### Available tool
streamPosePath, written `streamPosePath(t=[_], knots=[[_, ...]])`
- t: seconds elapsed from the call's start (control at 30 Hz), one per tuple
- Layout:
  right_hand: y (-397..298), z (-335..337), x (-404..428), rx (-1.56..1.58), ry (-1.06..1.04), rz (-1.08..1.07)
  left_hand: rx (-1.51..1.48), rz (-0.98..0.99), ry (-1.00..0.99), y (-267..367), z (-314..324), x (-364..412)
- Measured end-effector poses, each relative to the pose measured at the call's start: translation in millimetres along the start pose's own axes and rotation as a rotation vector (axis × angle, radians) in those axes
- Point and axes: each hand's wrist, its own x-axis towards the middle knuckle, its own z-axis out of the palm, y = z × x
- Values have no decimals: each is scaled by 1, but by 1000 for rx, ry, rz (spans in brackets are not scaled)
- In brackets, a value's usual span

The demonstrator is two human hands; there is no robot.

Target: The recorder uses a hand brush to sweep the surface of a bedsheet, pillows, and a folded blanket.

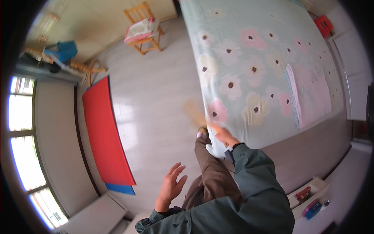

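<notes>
My right hand (227,137) is closed around the handle of a tan brush-like tool (195,112), blurred by motion. The tool's head reaches past the left edge of the bed, over the floor. Beneath it lies a pale green sheet (233,102) printed with large pink, white and cream flowers. Some creases show in the sheet near the corner closest to me. My left hand (173,184) hangs over the floor to the left of my legs, with its fingers apart and nothing in it. A folded pink and pale blue cloth (311,96) rests on the right part of the bed.
A red folding mat (106,134) with a blue underside lies along the left wall by the windows. At the back stands a wooden chair (143,30) with a cushion. A red stool (323,26) is beyond the bed. An open drawer (308,194) sits low at the right.
</notes>
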Motion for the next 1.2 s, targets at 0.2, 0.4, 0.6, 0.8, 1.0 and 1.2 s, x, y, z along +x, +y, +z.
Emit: streamPosePath(t=[0.2, 0.4, 0.6, 0.8, 1.0, 1.2], knots=[[-76, 14, 2, 203, 151, -201, 62, 183, -144, 12, -49, 111], [-139, -50, 18, 906, 632, 215, 154, 285, -150, 24, -92, 203], [-171, -77, -35, 1197, 1021, 361, 154, 452, -404, 42, -108, 297], [-242, -76, -88, 1325, 1145, 536, 472, 724, -666, 83, -88, 401], [-208, -108, -69, 953, 1138, 414, 672, 814, -652, 95, -25, 484], [-105, -223, 1, 651, 1141, 349, 811, 702, -474, 71, 38, 525]])
